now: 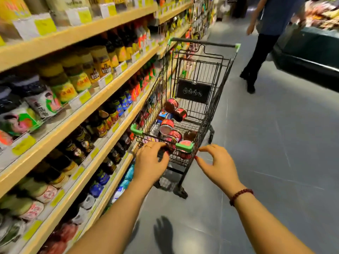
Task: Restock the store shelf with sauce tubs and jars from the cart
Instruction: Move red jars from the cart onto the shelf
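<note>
A black wire shopping cart (222, 74) with green corner guards stands in the aisle beside the wooden store shelf (108, 88) on the left. Several red-lidded sauce jars and tubs (171, 105) lie loose in its basket. My left hand (150, 162) is at the cart's near end, fingers curled over the rim. My right hand (217, 162) hovers just off the near right corner, fingers loosely bent and holding nothing. The shelf rows hold dark sauce jars (80, 142), and the view there is blurred.
A person in a blue top and dark trousers (264, 41) walks in the aisle beyond the cart, to the right. A dark green display case (311, 52) stands at far right. Grey floor (266, 143) stretches to the right of the cart.
</note>
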